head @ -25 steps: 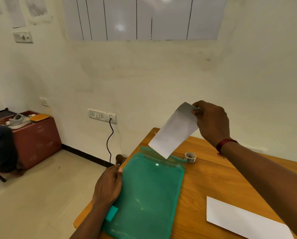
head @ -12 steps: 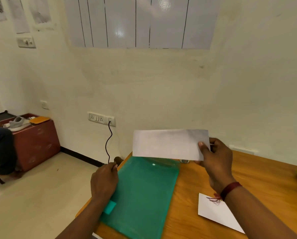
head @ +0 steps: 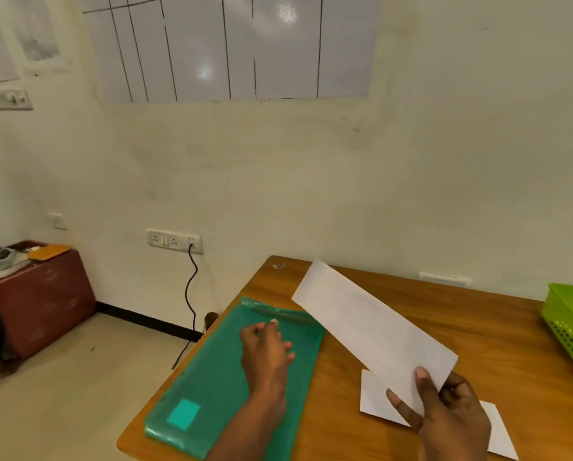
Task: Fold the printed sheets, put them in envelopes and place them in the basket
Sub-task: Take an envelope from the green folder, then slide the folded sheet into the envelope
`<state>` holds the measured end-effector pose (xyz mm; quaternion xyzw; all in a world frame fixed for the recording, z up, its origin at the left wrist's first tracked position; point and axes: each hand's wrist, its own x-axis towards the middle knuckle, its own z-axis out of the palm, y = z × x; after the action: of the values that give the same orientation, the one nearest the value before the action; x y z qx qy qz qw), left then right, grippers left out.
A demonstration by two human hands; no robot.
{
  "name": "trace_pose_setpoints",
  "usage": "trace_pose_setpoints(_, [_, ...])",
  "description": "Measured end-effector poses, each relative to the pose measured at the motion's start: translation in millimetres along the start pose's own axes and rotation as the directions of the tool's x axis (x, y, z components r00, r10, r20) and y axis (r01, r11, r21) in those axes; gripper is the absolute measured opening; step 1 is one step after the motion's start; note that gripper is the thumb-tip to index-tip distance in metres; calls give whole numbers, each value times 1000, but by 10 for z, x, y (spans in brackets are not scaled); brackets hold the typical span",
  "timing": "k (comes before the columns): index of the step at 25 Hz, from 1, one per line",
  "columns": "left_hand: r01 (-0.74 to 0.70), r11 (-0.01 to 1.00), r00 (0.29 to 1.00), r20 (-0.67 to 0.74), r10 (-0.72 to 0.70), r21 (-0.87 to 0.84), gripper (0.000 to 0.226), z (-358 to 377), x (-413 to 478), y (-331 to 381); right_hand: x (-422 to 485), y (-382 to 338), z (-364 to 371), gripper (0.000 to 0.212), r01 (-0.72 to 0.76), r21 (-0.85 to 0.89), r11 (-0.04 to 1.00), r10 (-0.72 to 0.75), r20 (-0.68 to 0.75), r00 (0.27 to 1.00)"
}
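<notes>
The right hand (head: 444, 417) pinches the near end of a long white envelope (head: 371, 327), with the thumb on top and the other fingers below it. The envelope is in the air above the wooden table (head: 478, 321), tilted, and its far end points away to the left. The left hand (head: 268, 351) holds nothing; its fingers are relaxed over the green plastic folder (head: 218, 377), and I cannot tell if they touch it. The folder lies flat near the left edge of the table, and what is inside it does not show. A second white paper (head: 371, 397) lies on the table, partly hidden under the right hand and the envelope. The green basket (head: 568, 324) stands at the right side, well apart from the envelope and cut by the frame; something white shows inside it
</notes>
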<state>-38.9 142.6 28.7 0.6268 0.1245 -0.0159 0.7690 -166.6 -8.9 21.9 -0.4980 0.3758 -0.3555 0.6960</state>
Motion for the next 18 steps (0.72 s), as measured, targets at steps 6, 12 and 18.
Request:
trace_pose_setpoints(6, [261, 963, 782, 572, -249, 63, 43, 664, -489, -52, -93, 189, -297, 35, 189, -33, 981, -187, 55, 981])
trace_pose_setpoints(12, [146, 975, 738, 638, -220, 167, 33, 964, -392, 20, 69, 510, -727, 106, 36, -277, 960, 146, 610, 779])
trace_pose_setpoints(18, [-509, 703, 730, 682, 47, 497, 36, 1122, -254, 235, 422, 446, -842, 39, 746, -567, 351, -476, 578, 663])
